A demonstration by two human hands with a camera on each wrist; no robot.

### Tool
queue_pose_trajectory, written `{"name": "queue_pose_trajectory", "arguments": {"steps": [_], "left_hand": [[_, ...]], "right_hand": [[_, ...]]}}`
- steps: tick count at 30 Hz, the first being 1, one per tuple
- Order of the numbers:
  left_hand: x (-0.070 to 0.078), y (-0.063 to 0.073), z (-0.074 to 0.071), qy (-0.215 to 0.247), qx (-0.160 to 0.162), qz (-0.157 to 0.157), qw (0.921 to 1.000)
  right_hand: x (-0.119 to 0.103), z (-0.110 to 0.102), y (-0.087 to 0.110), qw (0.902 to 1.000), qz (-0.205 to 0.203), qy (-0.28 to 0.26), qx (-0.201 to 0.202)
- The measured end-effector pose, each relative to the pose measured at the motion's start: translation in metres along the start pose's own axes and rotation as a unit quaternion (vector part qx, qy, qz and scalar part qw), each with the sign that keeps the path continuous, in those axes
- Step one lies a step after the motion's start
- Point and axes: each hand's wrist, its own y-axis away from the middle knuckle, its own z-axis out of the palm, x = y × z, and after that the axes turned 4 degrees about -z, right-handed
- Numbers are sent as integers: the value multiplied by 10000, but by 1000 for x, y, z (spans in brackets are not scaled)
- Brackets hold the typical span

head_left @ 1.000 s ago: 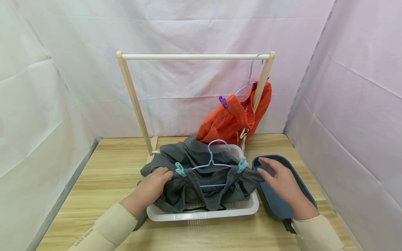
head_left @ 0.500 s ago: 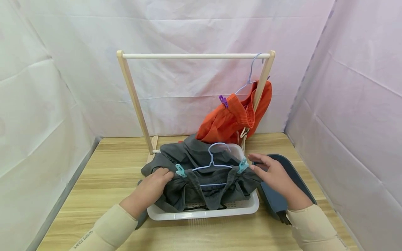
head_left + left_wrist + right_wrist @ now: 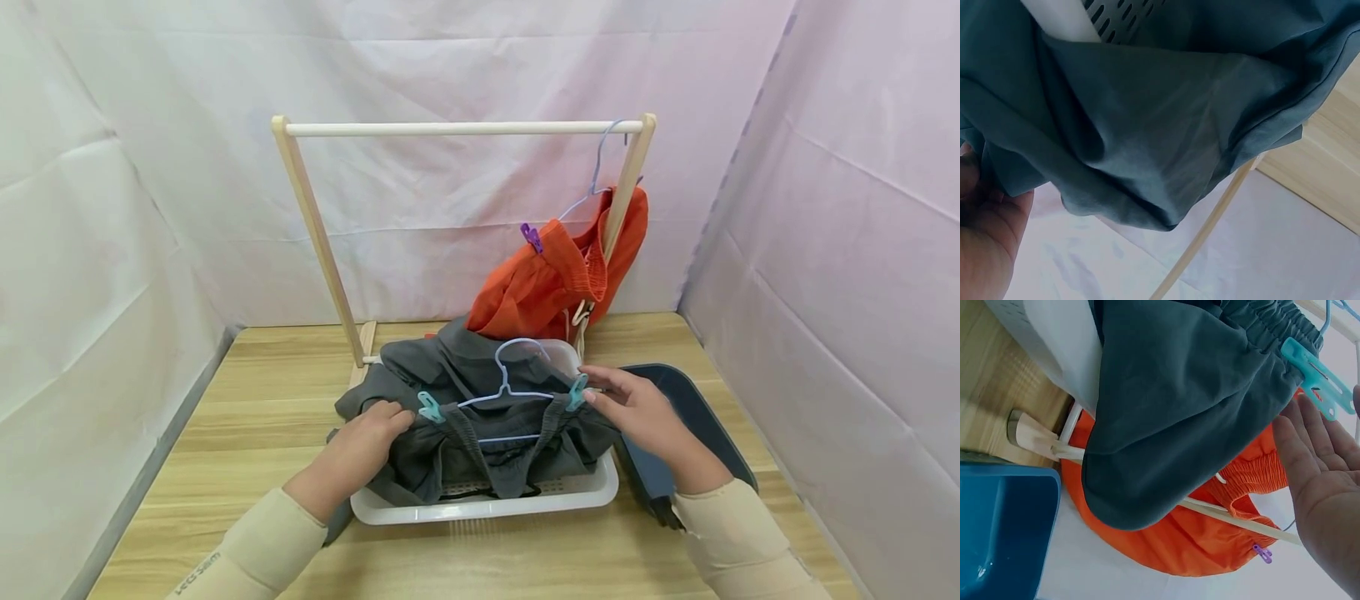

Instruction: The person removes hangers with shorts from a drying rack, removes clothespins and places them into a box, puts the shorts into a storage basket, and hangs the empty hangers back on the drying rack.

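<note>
Head view: white basket with the gray garment heaped in and over it, pale blue hanger on top.
Left hand: at the basket's left side, fingers curled, pinching the garment.
Right hand: at the basket's right side, fingers nearly straight around a teal clip; cannot tell whether it presses.
Orange garment: behind the basket.
Blue tub: right of the basket.

Room beneath the white bar, left of the orange shorts
Gray garment and blue tub block the way below; the counter's far left is free.
</note>
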Motion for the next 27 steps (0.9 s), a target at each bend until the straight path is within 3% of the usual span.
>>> {"name": "queue_pose_trajectory", "arguments": {"steps": [14, 27], "left_hand": [[-2, 3, 6, 78, 277, 151, 9995], [1, 3, 5, -86, 392, 127, 9991]], "right_hand": [[4, 4, -2, 9990, -369, -260, 55], [4, 12, 0, 9965, -603, -100, 570]]}}
